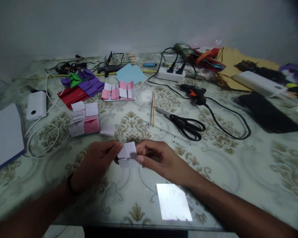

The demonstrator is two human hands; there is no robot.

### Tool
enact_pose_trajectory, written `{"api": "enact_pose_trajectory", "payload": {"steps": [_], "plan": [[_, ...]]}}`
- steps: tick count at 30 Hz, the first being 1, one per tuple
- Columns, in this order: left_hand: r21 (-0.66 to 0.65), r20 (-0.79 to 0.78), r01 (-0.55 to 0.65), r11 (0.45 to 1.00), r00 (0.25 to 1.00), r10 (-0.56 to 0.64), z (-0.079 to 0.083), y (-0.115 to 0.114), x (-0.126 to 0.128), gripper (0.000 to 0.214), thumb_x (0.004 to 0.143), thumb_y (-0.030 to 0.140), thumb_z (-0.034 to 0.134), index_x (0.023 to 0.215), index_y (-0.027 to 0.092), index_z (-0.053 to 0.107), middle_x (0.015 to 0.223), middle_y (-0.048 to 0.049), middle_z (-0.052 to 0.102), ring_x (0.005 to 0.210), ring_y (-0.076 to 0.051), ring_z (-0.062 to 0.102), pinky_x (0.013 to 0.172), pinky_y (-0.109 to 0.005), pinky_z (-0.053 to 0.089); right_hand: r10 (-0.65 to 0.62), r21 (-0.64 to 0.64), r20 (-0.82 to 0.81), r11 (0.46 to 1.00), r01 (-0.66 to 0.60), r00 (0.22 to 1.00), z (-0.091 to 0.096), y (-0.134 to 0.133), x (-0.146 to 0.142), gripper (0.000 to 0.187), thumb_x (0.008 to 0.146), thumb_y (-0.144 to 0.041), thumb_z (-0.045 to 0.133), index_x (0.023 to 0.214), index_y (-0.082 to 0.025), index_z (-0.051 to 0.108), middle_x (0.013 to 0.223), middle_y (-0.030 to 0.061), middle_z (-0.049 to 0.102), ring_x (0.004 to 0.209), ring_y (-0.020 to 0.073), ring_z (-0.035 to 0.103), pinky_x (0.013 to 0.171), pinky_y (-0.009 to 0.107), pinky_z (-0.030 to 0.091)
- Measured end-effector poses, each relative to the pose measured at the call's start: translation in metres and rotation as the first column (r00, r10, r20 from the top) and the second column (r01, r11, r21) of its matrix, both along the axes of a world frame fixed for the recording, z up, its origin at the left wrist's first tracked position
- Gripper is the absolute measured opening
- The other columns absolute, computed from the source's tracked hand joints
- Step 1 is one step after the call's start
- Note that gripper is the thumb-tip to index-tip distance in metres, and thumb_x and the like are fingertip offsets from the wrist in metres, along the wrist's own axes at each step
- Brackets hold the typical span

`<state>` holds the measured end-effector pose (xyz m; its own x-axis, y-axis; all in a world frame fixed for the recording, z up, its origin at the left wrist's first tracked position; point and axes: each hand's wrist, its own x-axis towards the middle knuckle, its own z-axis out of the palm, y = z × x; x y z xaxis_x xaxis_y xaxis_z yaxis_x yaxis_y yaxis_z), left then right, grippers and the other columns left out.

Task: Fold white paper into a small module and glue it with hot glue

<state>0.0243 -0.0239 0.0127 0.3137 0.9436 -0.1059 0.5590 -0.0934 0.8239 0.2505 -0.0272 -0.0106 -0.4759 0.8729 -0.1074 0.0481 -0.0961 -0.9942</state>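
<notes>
A small folded white paper is held up over the near middle of the table, with creases across it. My left hand pinches its left edge, thumb on top. At its right edge, my right hand has thumb and fingers closed on the paper. Just beyond my left hand lies another folded white paper piece. Behind that sits a block of folded pink and white paper pieces, and farther back a second pink and white group.
Black-handled scissors, wooden sticks and a glue gun lie beyond my right hand. A power strip stands behind. Left are a white power bank and a looped cable; far right, a black phone.
</notes>
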Motion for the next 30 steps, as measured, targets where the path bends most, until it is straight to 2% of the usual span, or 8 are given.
{"api": "enact_pose_trajectory", "payload": {"steps": [3,5,9,14,19,23,27,30], "plan": [[-0.033,0.037,-0.011,0.999,0.999,0.013,-0.001,-0.002,0.003,0.04,0.102,0.038,0.049,0.073,0.016,0.066,0.064,0.0006,0.068,0.061,-0.013,0.06,0.059,-0.023,0.042,0.008,0.009,0.032,1.0,-0.008,0.999,-0.004,-0.003,-0.004,0.039,0.089,-0.052,0.076,0.076,-0.018,0.064,0.066,-0.0043,0.052,0.06,0.0105,0.043,0.055,0.024,0.035],[-0.084,0.041,0.03,0.996,0.999,-0.027,-0.002,-0.003,0.004,0.038,0.101,0.036,0.051,0.074,0.016,0.069,0.066,-0.0005,0.073,0.063,-0.013,0.064,0.061,-0.023,0.044,-0.024,0.03,0.04,0.999,0.022,0.999,-0.004,-0.002,-0.003,0.037,0.091,-0.049,0.075,0.075,-0.018,0.063,0.065,-0.0038,0.054,0.061,0.0109,0.045,0.057,0.024,0.036],[-0.133,0.04,0.114,0.985,0.993,-0.11,-0.003,-0.004,0.004,0.037,0.097,0.037,0.058,0.069,0.016,0.07,0.065,-0.0021,0.075,0.063,-0.015,0.068,0.06,-0.023,0.044,-0.039,0.086,0.069,0.996,0.033,0.997,-0.001,0.001,0.002,0.025,0.094,-0.041,0.07,0.084,-0.018,0.068,0.074,-0.0002,0.063,0.068,0.0137,0.055,0.061,0.025,0.042],[-0.151,0.049,0.12,0.981,0.992,-0.114,-0.005,-0.006,0.005,0.036,0.098,0.039,0.056,0.074,0.016,0.071,0.069,-0.0034,0.077,0.066,-0.016,0.07,0.06,-0.024,0.046,0.014,0.199,0.121,0.979,-0.039,0.993,0.004,-0.001,0.005,0.013,0.093,-0.032,0.071,0.095,-0.018,0.071,0.084,0.002,0.07,0.073,0.0152,0.06,0.065,0.025,0.045],[-0.088,-0.014,0.182,0.979,0.983,-0.183,-0.009,-0.008,0.005,0.032,0.098,0.036,0.058,0.075,0.018,0.069,0.071,-0.0004,0.074,0.066,-0.014,0.065,0.054,-0.021,0.044,-0.045,0.293,0.136,0.956,0.003,0.99,0.004,-0.002,0.002,0.023,0.101,-0.03,0.063,0.082,-0.018,0.071,0.075,0.0,0.066,0.069,0.0129,0.059,0.064,0.024,0.043],[0.022,0.001,0.153,0.988,0.988,-0.153,-0.012,-0.009,0.004,0.02,0.096,0.033,0.061,0.085,0.02,0.071,0.072,0.0006,0.072,0.066,-0.015,0.063,0.051,-0.023,0.042,0.015,0.329,0.152,0.942,-0.064,0.988,0.003,-0.003,0.002,0.021,0.098,-0.027,0.066,0.08,-0.017,0.07,0.072,-0.0014,0.064,0.066,0.0113,0.057,0.063,0.023,0.042],[0.123,0.041,0.17,0.978,0.983,-0.177,-0.016,-0.009,0.003,0.016,0.095,0.028,0.062,0.084,0.022,0.072,0.072,0.0019,0.072,0.064,-0.014,0.063,0.057,-0.026,0.046,0.023,0.354,0.17,0.931,-0.083,0.985,0.002,-0.003,0.003,0.015,0.096,-0.023,0.067,0.082,-0.017,0.071,0.075,-0.0012,0.066,0.068,0.0113,0.059,0.065,0.023,0.044],[0.144,0.05,0.188,0.972,0.979,-0.197,-0.018,-0.01,0.003,0.015,0.094,0.024,0.064,0.081,0.023,0.072,0.072,0.004,0.072,0.065,-0.013,0.064,0.063,-0.026,0.048,-0.013,0.371,0.184,0.927,-0.057,0.983,0.002,-0.003,0.004,0.008,0.095,-0.022,0.069,0.089,-0.018,0.071,0.08,-0.0002,0.07,0.073,0.0125,0.064,0.067,0.023,0.046]]}}
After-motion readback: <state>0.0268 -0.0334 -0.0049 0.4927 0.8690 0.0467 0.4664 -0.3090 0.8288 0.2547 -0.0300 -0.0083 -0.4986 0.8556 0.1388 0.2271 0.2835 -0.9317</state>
